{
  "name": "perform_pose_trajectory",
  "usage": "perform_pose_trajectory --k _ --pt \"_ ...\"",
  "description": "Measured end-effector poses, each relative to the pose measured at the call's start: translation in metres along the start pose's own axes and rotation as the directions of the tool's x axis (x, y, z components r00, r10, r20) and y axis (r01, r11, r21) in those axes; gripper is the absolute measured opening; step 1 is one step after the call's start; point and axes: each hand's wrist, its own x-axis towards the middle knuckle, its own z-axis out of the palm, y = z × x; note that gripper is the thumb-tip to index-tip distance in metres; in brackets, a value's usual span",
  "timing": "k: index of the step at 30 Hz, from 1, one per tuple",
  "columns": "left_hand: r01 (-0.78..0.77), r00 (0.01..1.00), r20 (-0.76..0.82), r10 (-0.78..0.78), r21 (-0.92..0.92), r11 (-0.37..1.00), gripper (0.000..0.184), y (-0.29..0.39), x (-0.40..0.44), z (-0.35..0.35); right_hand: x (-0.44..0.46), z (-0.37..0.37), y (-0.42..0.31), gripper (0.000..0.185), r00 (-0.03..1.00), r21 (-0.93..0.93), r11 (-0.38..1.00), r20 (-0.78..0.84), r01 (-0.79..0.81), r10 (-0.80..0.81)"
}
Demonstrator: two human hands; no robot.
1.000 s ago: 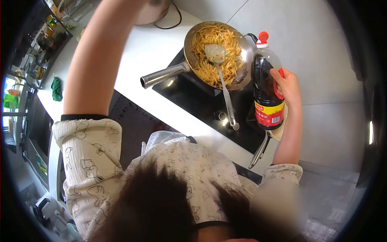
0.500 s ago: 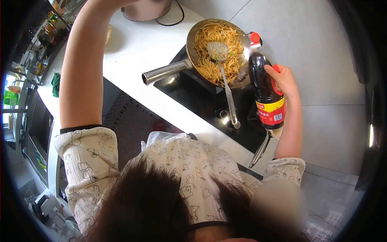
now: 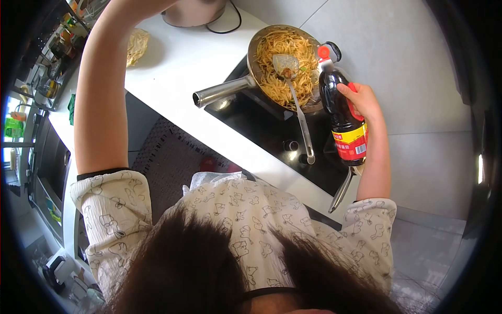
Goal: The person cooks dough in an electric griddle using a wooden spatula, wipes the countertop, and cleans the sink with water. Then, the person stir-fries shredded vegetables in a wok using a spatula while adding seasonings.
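Note:
My right hand is wrapped around the red handle of a dark soy sauce bottle with a red and yellow label. The bottle stands nearly in line with my forearm, its red cap beside the pan's right rim. Whether the cap is open I cannot tell. Shredded, browned food fills the wok on the black cooktop. A metal spatula rests in it, handle towards me. My left forearm reaches up past the top edge, near a pale round appliance; that hand is out of frame.
The wok's metal handle juts left over the white counter. Another metal handle sticks out at the cooktop's near right. A crumpled yellowish bag lies behind my left arm. A grey tiled wall borders the right side.
The soy sauce bottle in my right hand has shifted slightly left, its red cap now closer to the wok's rim. The view has moved a little.

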Motion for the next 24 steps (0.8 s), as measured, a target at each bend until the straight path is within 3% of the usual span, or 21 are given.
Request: perform_pose_trajectory --k 4,7,11,16,19,24 --pt "-0.051 0.998 -0.032 0.051 -0.008 0.999 0.042 -0.021 0.003 0.003 0.008 0.002 -0.001 0.043 1.000 -0.081 0.997 -0.009 -0.017 0.016" --pt "0.058 0.998 -0.016 -0.058 0.003 0.998 0.042 -0.005 -0.010 -0.004 0.014 0.004 -0.001 0.042 1.000 -0.086 0.996 -0.021 -0.020 0.018" --pt "0.016 0.999 -0.037 -0.015 0.034 0.999 0.040 -0.016 -0.021 -0.007 0.018 0.006 -0.001 0.042 0.999 -0.064 0.998 -0.039 -0.027 0.024" --pt "-0.029 0.996 -0.078 0.038 0.115 0.993 0.039 -0.040 -0.035 -0.020 0.027 -0.001 0.010 0.047 0.998 0.037 0.999 -0.051 -0.026 0.028" --pt "0.204 0.976 -0.101 -0.194 0.101 0.974 0.039 -0.033 -0.039 -0.022 0.024 -0.004 0.008 0.040 0.996 0.053 0.998 -0.078 -0.045 0.050" --pt "0.118 0.992 -0.047 -0.115 0.062 0.991 0.039 -0.032 -0.039 -0.021 -0.004 -0.018 0.001 0.036 0.986 0.305 0.952 -0.165 0.020 0.031"
